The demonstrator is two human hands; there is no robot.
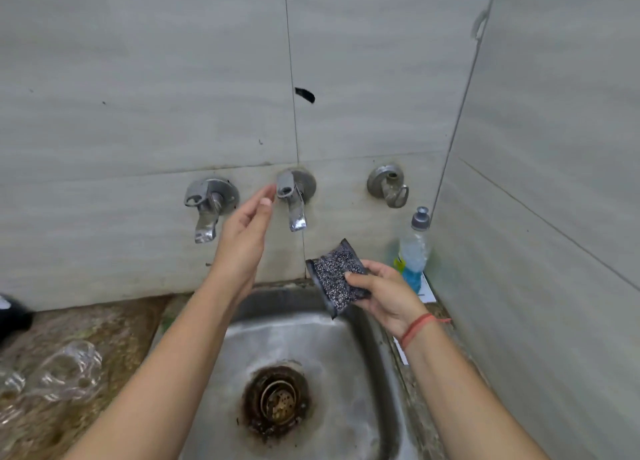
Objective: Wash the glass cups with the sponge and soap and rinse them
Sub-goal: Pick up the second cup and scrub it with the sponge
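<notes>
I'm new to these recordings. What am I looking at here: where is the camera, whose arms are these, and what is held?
No machine here: a person wears one wide-angle camera on the head, looking down at their own bare arms. The left hand, fingers straight and holding nothing, reaches up to the middle metal tap on the grey tiled wall. The right hand grips a dark speckled scrubbing sponge above the stainless steel sink. Blurred clear glass cups sit on the brown stone counter at the left. A clear plastic bottle of blue liquid, probably soap, stands in the right corner.
</notes>
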